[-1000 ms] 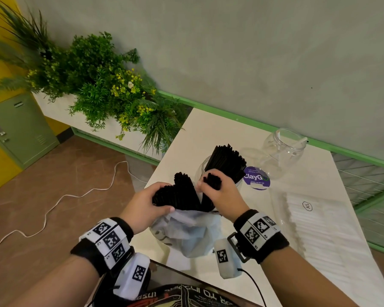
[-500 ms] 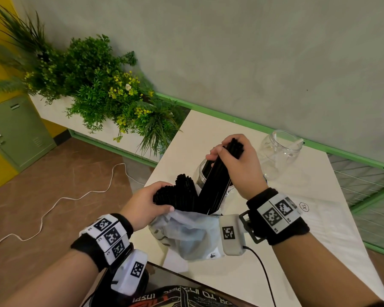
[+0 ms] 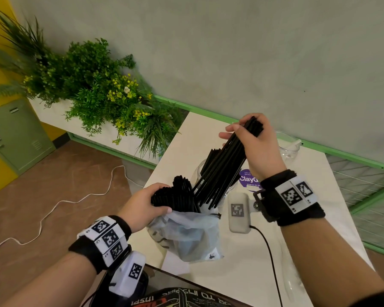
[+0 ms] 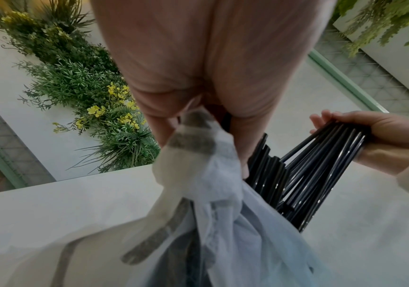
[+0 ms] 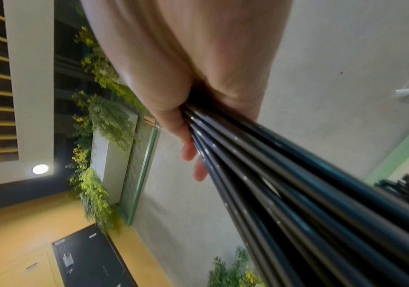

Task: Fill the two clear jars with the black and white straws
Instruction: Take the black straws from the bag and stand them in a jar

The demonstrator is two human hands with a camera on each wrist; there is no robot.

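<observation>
My right hand (image 3: 252,142) grips a bundle of black straws (image 3: 224,171) by its upper end, lifted and slanting, its lower tips just above the mouth of the plastic bag (image 3: 191,235). In the right wrist view the black straws (image 5: 284,184) run out of my fist. My left hand (image 3: 145,204) holds the bag's rim together with more black straws (image 3: 177,196) standing in it; in the left wrist view the bag (image 4: 213,186) hangs from my fingers. A clear jar (image 3: 201,169) with black straws stands behind the bag. A second clear jar (image 3: 289,147) sits mostly hidden behind my right hand.
The white table (image 3: 237,258) carries a purple round sticker (image 3: 247,179). A planter of green plants (image 3: 102,94) runs along the wall at left. A white cable (image 3: 53,207) lies on the floor. A green-framed mesh railing (image 3: 368,191) borders the table's right side.
My right hand has drawn a bundle of black straws up out of the bag and raised it higher and farther back. The left hand has stayed on the bag.
</observation>
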